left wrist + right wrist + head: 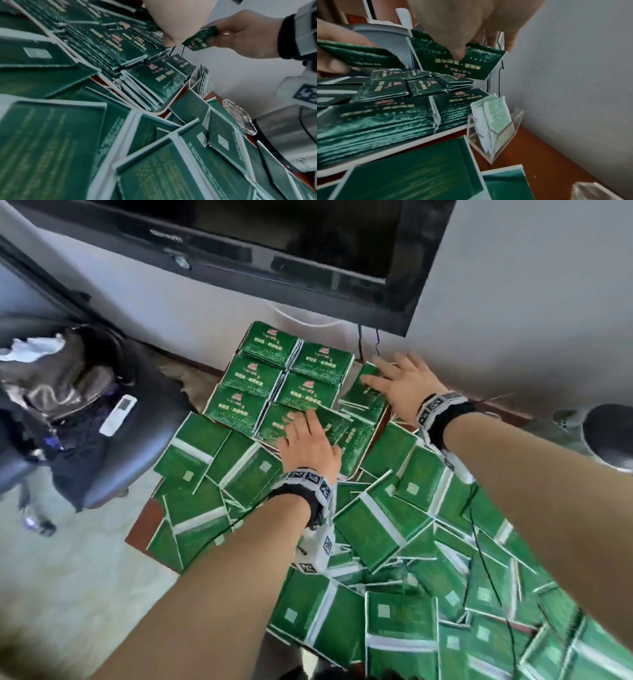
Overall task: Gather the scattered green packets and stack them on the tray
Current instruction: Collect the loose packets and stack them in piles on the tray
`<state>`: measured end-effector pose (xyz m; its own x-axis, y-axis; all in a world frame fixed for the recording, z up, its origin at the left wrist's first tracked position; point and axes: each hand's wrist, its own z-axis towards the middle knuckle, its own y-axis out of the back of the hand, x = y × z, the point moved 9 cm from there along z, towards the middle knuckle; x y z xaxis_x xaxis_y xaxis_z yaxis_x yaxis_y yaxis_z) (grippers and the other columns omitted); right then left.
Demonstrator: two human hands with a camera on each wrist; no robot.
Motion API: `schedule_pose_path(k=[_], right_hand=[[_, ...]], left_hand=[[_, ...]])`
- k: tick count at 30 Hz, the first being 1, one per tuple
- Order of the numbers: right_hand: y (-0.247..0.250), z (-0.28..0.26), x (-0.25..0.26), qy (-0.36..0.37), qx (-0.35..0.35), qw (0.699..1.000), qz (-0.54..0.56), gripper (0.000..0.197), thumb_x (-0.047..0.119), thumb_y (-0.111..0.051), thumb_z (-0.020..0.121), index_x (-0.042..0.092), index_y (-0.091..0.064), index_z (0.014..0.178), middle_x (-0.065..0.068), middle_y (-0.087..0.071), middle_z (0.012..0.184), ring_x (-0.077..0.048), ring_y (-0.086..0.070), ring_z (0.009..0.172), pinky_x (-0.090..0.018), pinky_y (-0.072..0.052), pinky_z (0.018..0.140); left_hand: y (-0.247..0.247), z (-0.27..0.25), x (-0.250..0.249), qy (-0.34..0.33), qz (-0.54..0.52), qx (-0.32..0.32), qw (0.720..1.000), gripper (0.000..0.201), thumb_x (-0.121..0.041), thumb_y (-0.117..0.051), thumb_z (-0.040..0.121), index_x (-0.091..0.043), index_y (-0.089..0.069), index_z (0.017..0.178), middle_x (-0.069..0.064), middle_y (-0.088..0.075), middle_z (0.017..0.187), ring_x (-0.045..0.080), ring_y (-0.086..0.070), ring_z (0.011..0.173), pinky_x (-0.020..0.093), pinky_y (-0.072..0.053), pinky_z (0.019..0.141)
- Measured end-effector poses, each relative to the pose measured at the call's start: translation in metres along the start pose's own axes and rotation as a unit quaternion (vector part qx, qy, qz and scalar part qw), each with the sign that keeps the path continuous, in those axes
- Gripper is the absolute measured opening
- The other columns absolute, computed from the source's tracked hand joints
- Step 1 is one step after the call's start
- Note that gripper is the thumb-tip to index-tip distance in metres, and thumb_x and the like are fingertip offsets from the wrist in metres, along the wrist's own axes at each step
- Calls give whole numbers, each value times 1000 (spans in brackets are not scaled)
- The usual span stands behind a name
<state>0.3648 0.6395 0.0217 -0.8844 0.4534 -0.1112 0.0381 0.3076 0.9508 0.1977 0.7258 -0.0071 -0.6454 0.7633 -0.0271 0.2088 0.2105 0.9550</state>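
Two hands, left hand point(310, 445) and right hand point(399, 383), each pinch one green packet point(462, 60) above six tray point(412, 143) stacks.

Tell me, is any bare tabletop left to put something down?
Little: a brown strip between the clear card holder and the wall, plus the left corner. The tray and remaining surface are crowded with green packets.
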Motion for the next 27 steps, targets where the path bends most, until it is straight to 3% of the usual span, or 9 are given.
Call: schedule_pose_path(k=[8,22,27], right_hand=[[-44,27,-9,60,3,998,33,84,4,-59,89,45,-25,154,-8,-5,167,-36,-6,153,-57,-4,122],[-68,41,-16,39,41,992,117,58,36,-38,102,49,-19,155,-4,1,168,-47,-5,150,-61,-6,121],[-71,48,-12,43,40,992,115,57,37,-35,103,47,-16,156,-6,2,168,-48,-6,150,-59,-6,122]], left_hand=[[-32,7,-38,25,-4,-24,999,92,-60,-52,91,-7,-15,156,12,-28,154,28,-37,127,45,-35,100],[-49,8,-44,45,-9,-45,998,92,-68,-47,89,-7,-23,155,11,-33,153,28,-38,130,45,-37,99],[-49,11,-44,30,-20,-51,998,88,-63,-49,91,-8,-24,155,10,-36,150,28,-39,129,44,-38,98]])
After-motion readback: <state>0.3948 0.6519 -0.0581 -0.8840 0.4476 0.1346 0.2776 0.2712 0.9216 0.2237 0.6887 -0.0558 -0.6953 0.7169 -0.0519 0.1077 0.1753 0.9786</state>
